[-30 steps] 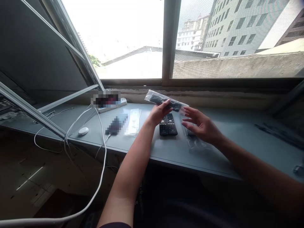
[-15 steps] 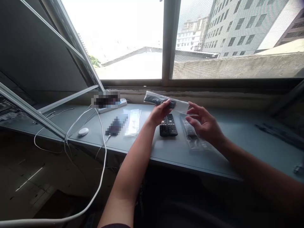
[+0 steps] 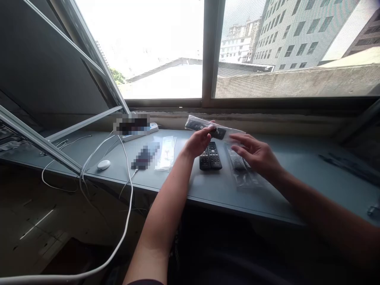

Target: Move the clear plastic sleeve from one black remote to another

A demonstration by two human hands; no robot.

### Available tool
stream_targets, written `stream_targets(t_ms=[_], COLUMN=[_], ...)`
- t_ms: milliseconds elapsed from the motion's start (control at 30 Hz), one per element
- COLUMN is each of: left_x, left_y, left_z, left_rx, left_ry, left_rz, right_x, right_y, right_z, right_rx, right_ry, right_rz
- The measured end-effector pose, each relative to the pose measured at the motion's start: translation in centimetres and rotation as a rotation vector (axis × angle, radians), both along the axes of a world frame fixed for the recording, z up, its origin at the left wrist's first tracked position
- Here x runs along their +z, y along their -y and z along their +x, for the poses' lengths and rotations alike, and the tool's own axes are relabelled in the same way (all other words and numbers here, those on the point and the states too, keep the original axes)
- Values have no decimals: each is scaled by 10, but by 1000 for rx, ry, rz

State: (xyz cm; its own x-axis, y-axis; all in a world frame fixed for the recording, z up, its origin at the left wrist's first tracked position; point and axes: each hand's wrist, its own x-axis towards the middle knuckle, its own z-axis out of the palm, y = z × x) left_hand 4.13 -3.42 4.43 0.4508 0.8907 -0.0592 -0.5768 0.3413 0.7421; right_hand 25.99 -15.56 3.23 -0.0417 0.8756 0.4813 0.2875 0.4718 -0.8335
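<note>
A dark remote control (image 3: 219,132) lies inside a clear plastic sleeve (image 3: 234,134), held up above the table. My left hand (image 3: 199,141) grips it around the middle, thumb on top. At the sleeve's right end, my right hand (image 3: 257,152) has its fingers stretched out and the thumb apart from them; whether the fingertips touch the plastic I cannot tell. Below the hands, two black remotes (image 3: 214,158) lie side by side, partly covered by my left hand. Another clear bag (image 3: 242,178) with something dark in it rests under my right hand.
On the blue-grey table (image 3: 204,192) lie a flat clear packet (image 3: 166,154), a white oval object (image 3: 103,164) and a blurred-out item (image 3: 145,156) with a cable. A white power strip (image 3: 153,128) sits farther back. A metal frame (image 3: 86,136) leans at left, and a white cable (image 3: 130,213) hangs over the edge.
The sleeved remote has shifted slightly right and down in my left hand. My right hand's fingers have lowered a little and overlap the sleeve's end more.
</note>
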Motion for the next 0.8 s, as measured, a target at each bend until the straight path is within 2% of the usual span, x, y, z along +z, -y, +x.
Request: stream_targets(t_ms=[167,433,567,700,800], left_x=[-3,-3,-6,-7,-7], left_y=[-10,-13,-16,-17,-15], left_z=[0,2,3,5,5], left_rx=[114,219,288,302,264], left_ry=[165,136,111,86,78], left_rz=[-172,-199,-196,-212,-168], right_x=[-3,-3,-2,2,4], right_y=[-2,0,1,3,5], right_z=[4,1,0,0,1], right_rx=[-62,-88,-43,19,-23], right_ry=[8,204,274,228,139], right_rz=[54,257,324,309,207])
